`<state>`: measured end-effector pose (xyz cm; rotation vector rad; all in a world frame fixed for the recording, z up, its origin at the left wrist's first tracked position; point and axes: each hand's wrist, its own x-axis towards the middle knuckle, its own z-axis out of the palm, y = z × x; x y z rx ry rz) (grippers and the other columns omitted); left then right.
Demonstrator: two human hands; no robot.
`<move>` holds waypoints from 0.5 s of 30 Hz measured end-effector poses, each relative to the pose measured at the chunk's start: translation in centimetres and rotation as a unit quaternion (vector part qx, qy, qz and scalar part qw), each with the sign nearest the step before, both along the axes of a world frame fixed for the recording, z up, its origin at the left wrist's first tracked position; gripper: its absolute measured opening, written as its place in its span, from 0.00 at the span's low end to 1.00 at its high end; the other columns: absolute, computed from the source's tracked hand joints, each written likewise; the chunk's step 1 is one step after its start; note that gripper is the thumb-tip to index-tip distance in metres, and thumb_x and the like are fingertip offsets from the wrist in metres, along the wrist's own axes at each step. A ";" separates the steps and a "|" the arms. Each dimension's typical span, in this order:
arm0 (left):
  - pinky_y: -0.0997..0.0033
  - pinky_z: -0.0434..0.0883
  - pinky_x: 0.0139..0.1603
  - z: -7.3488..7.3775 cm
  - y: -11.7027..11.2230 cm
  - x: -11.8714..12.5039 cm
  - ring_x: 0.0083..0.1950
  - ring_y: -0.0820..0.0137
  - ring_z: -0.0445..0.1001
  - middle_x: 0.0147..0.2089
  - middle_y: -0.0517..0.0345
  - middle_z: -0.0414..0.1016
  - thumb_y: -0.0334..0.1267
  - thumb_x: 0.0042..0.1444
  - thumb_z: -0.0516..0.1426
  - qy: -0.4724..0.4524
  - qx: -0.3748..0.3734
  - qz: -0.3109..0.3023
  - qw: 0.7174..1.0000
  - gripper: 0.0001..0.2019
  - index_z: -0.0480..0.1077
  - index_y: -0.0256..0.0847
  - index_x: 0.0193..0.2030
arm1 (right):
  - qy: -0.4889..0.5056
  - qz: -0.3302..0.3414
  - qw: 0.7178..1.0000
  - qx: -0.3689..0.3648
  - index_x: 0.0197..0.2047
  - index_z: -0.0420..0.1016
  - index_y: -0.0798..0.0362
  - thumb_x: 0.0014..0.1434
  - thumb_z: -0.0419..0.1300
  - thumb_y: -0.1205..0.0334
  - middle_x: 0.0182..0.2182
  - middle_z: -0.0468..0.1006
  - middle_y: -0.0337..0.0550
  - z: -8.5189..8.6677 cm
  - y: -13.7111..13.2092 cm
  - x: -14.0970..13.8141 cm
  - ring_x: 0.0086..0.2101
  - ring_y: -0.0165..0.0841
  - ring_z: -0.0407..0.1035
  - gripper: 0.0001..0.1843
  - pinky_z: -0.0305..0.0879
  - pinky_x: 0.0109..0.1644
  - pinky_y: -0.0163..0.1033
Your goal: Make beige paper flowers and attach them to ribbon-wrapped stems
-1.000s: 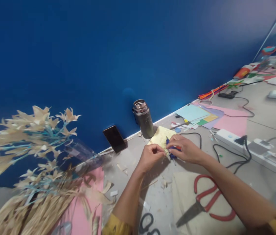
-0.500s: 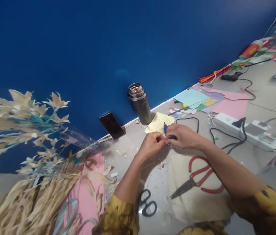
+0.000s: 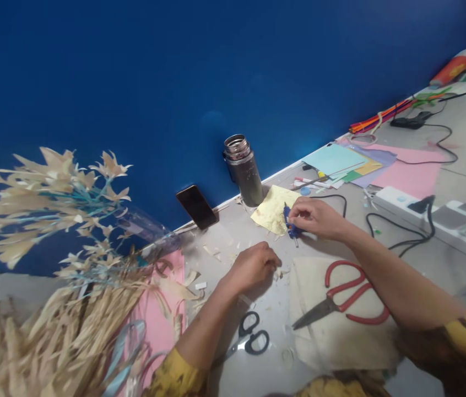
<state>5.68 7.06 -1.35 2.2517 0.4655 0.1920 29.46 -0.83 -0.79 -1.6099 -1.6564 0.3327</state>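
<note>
My right hand [image 3: 318,218] has its fingers closed at a small blue glue gun [image 3: 289,221], whose tip points away toward the wall over a yellow paper sheet [image 3: 272,209]. Lower and to the left, my left hand [image 3: 255,267] is curled just above the tabletop among pale scraps. Its thumb and fingers are bent together, and whatever they may hold is hidden. Red-handled scissors [image 3: 342,295] lie on a beige cloth [image 3: 332,347] beneath my right forearm. Black-handled scissors [image 3: 253,333] rest beside my left forearm.
A metal flask [image 3: 247,176] without a lid and a phone [image 3: 197,207] stand by the blue wall. Pale handmade flowers [image 3: 68,193] and dry husk strips [image 3: 51,342] fill the left. To the right are coloured papers [image 3: 336,162], a power strip [image 3: 431,218] and black cables.
My hands have parted. The left has drawn down toward me, and the right has shifted slightly up, exposing more of the glue gun. The view has tilted slightly.
</note>
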 end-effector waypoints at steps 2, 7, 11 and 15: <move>0.71 0.62 0.36 -0.4 -0.5 0.3 0.34 0.66 0.70 0.32 0.56 0.71 0.25 0.47 0.57 0.000 -0.003 0.005 1.000 0.12 0.79 0.47 0.28 | 0.020 -0.003 1.000 -0.004 0.29 0.77 0.54 0.58 0.59 0.60 0.30 0.76 0.42 0.0 0.0 -0.3 0.30 0.31 0.67 0.10 0.61 0.35 0.36; 0.73 0.63 0.33 -0.5 -0.7 0.6 0.31 0.70 0.67 0.31 0.57 0.70 0.28 0.48 0.60 -0.062 -0.156 0.079 0.983 0.06 0.74 0.43 0.26 | 0.163 -0.020 0.986 -0.038 0.28 0.77 0.54 0.55 0.62 0.55 0.27 0.75 0.40 0.0 0.1 -1.1 0.26 0.30 0.66 0.11 0.60 0.31 0.35; 0.77 0.57 0.22 -0.1 -0.3 0.4 0.22 0.76 0.62 0.28 0.59 0.72 0.39 0.51 0.63 -0.149 -0.352 0.174 0.908 0.08 0.69 0.40 0.31 | 0.343 -0.055 0.936 -0.054 0.29 0.77 0.55 0.51 0.66 0.52 0.23 0.74 0.38 -0.2 0.2 -1.8 0.24 0.29 0.65 0.13 0.60 0.28 0.35; 0.79 0.57 0.21 0.2 0.1 0.3 0.20 0.78 0.65 0.28 0.58 0.76 0.38 0.41 0.71 -0.250 -0.484 0.215 0.810 0.17 0.67 0.38 0.29 | 0.468 -0.074 0.879 -0.049 0.29 0.77 0.54 0.47 0.70 0.51 0.21 0.70 0.35 -0.3 0.2 -2.4 0.22 0.27 0.61 0.15 0.58 0.27 0.34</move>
